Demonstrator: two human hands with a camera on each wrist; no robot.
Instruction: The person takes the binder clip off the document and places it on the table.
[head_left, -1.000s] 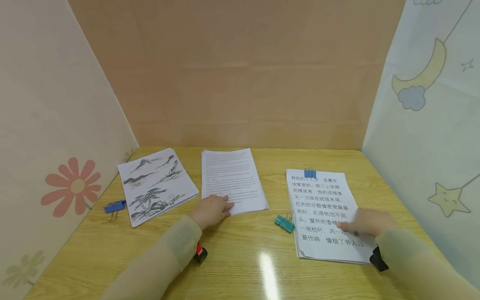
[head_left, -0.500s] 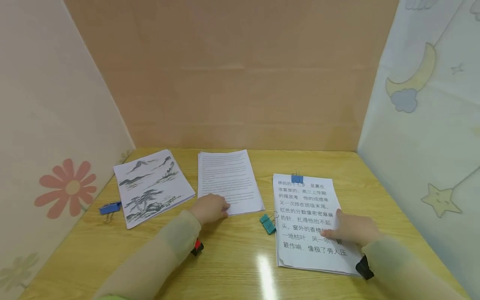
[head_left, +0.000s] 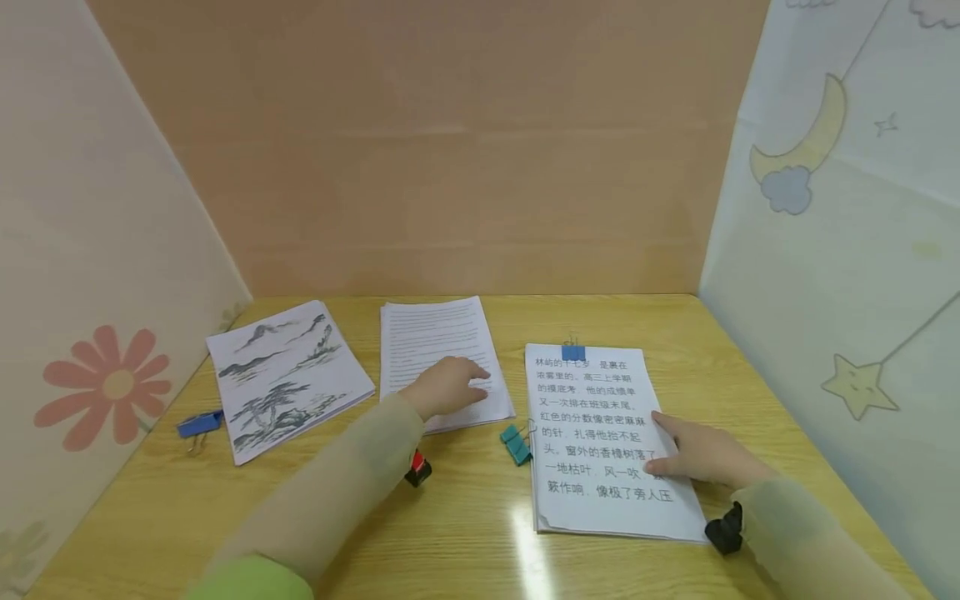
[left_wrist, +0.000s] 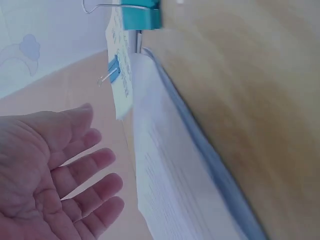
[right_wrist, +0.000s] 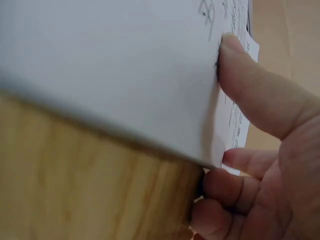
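In the head view my left hand (head_left: 448, 387) is over the lower part of the middle stack of printed paper (head_left: 431, 333). The left wrist view shows that hand (left_wrist: 65, 175) with loosely bent, spread fingers and nothing in its grasp, apart from the sheets. My right hand (head_left: 708, 452) grips the right edge of the large-print paper stack (head_left: 592, 508). Its thumb (right_wrist: 245, 80) lies on the top sheet, while the other fingers (right_wrist: 225, 190) bend at the edge. A blue binder clip (head_left: 573, 353) sits at that stack's top edge. Beside its left edge lies a teal binder clip (head_left: 516, 445).
At the left is a stack of paper with an ink landscape (head_left: 288, 375) on top. Another blue binder clip (head_left: 199, 424) lies by its left side. A brown panel (head_left: 435, 167) closes the back, and patterned white walls (head_left: 840, 250) flank the wooden table (head_left: 450, 533).
The large-print stack has slid left with my right hand, closer to the middle stack. The teal clip has turned beside it. My left hand has lifted and moved right over the middle stack.
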